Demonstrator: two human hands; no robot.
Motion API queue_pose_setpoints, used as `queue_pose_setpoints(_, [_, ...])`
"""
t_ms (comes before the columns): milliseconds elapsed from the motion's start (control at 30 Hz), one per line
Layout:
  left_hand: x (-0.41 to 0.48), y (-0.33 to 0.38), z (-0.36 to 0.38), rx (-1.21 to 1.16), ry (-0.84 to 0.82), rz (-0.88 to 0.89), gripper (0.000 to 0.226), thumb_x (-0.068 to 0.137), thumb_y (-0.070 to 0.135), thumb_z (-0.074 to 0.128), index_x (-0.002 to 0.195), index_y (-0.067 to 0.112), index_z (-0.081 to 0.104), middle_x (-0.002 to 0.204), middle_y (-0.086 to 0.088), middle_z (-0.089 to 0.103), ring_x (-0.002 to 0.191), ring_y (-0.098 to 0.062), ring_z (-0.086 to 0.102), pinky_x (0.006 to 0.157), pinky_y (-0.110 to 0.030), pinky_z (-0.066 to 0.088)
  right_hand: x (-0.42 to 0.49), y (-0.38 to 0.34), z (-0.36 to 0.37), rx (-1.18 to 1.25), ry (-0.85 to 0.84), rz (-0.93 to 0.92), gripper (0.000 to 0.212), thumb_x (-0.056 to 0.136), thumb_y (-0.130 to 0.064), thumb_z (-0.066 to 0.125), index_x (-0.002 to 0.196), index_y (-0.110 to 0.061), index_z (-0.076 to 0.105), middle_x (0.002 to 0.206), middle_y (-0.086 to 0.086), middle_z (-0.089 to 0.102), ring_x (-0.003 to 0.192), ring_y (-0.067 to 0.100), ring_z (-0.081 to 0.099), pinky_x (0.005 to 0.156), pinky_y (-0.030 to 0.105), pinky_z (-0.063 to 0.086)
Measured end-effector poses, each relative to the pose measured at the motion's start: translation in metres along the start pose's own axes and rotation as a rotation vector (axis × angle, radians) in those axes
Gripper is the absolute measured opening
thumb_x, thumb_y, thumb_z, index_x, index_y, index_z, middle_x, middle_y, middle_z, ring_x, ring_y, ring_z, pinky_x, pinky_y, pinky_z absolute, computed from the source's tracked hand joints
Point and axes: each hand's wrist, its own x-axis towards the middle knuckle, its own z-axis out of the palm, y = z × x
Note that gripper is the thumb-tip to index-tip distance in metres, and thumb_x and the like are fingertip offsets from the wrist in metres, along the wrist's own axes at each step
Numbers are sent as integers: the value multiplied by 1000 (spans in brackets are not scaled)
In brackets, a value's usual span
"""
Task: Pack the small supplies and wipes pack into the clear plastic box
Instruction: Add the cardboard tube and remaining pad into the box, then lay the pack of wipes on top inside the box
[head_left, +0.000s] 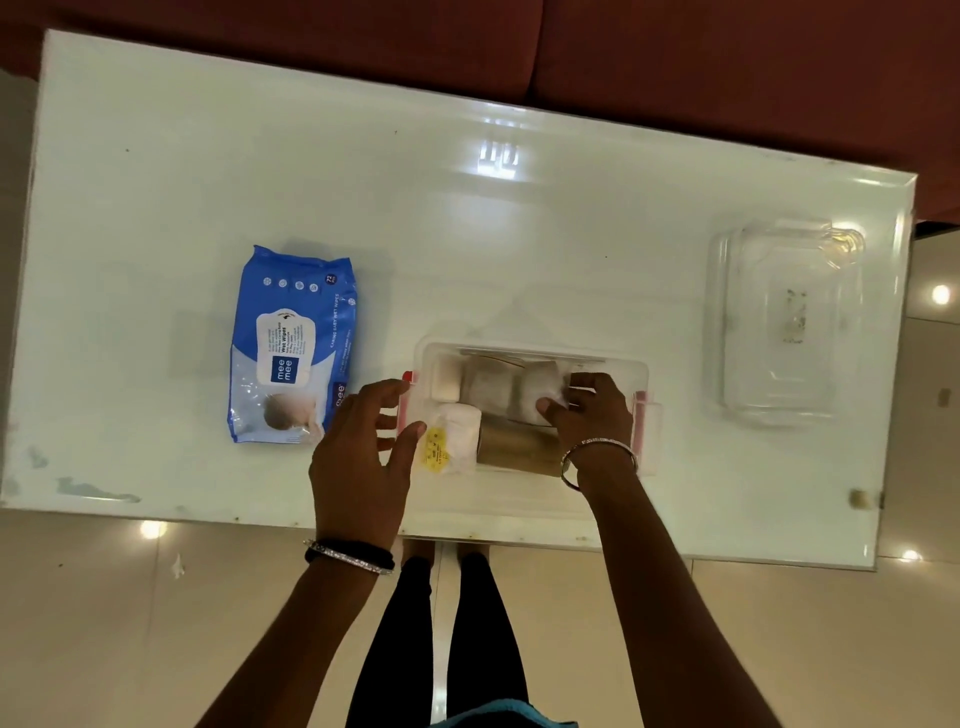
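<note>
The person is standing at a white table (519, 234) and working inside the clear plastic box (641, 371) near its front edge. The right hand (589, 415) is reaching into the box, its fingers curled onto a white packet (540, 395); it appears to be pinching or pressing that packet, though the grip itself is partly masked by the knuckles. The left hand (363, 457) is hovering at the box's left end with fingers spread, holding nothing, its thumb lying close to a small bag with a yellow label (439, 449). A brown roll (511, 444) and other pale supplies are already lying in the box. The wipes pack (291, 345) is lying flat on the table just left of the box, not yet packed. The lid (784, 322) is resting well apart on the right.

Risks: the box is looking nearly full, so the wipes pack may not be fitting without rearrangement, and forcing it could crush the soft packets or stop the lid seating. The box sits near the table edge, so a hard push could shift it.

Limits of view: the box's transparent walls are blending into the table, the contents at the rear are indistinct, and the right wrist is covering the box's front right corner.
</note>
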Motion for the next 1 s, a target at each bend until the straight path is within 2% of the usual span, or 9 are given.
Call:
queue_pose_setpoints(167, [3, -3, 1, -89, -5, -47, 44, 81, 22, 74, 122, 28, 60, 111, 6, 67, 80, -2, 63, 66, -9, 49, 3, 1, 4, -103, 13, -61, 42, 70, -15, 86, 108, -9, 67, 105, 9, 74, 84, 19, 65, 81, 26, 49])
queue_pose_setpoints(400, [6, -4, -9, -127, -1, -35, 34, 85, 26, 70, 117, 20, 63, 101, 11, 65, 79, 5, 62, 65, -1, 48, -15, -8, -2, -385, 61, -62, 45, 82, -32, 77, 118, -9, 63, 113, 10, 70, 109, 27, 65, 94, 36, 48])
queue_pose_setpoints(467, [8, -10, -13, -165, 83, -89, 27, 85, 25, 69, 111, 17, 65, 99, 7, 66, 80, 6, 62, 65, 2, 46, -31, -16, -6, -493, 167, -189, 31, 85, -29, 72, 110, -12, 66, 107, 9, 69, 103, 24, 65, 84, 31, 46])
queue_pose_setpoints(567, [14, -26, -25, -218, 285, -292, 23, 85, 18, 70, 106, 11, 65, 110, -7, 67, 86, -11, 66, 60, -1, 46, -54, -39, -2, -404, 346, -476, 1, 85, -18, 68, 84, -17, 67, 85, 1, 65, 75, 14, 62, 66, 23, 37])
queue_pose_setpoints(633, [17, -40, -32, -202, 363, -402, 28, 83, 15, 71, 108, 7, 64, 114, -12, 63, 94, -20, 66, 63, -6, 43, -65, -59, 8, -328, 336, -642, 2, 85, -16, 68, 83, -16, 67, 81, -2, 64, 68, 7, 57, 63, 21, 40])
queue_pose_setpoints(767, [16, -66, -44, -233, 357, -551, 40, 79, 14, 75, 114, 9, 58, 117, -12, 55, 98, -24, 63, 74, -24, 47, -73, -101, 54, -295, 222, -834, 3, 87, -15, 67, 86, -14, 69, 83, -1, 67, 81, 17, 61, 69, 29, 49])
queue_pose_setpoints(867, [17, -86, -47, -302, 342, -821, 52, 76, 15, 78, 120, 5, 52, 120, -18, 57, 99, -27, 60, 79, -25, 47, -66, -132, 97, -306, 125, -909, 6, 86, -13, 63, 89, -12, 69, 88, 2, 68, 87, 21, 60, 73, 30, 50])
queue_pose_setpoints(933, [21, -98, -48, -598, 312, -1051, 56, 77, 12, 77, 123, 2, 47, 118, -25, 60, 102, -34, 61, 88, -39, 52, -59, -148, 126, -332, 38, -919, 12, 87, -12, 62, 97, -11, 68, 95, 4, 68, 93, 22, 61, 79, 24, 45])
queue_pose_setpoints(1000, [26, -102, -49, -908, 257, -1176, 55, 80, 9, 74, 127, -2, 48, 115, -28, 61, 93, -33, 63, 75, -40, 56, -48, -158, 151, -370, -95, -844, 26, 88, -16, 64, 113, -10, 64, 111, 8, 65, 106, 25, 60, 85, 22, 40])
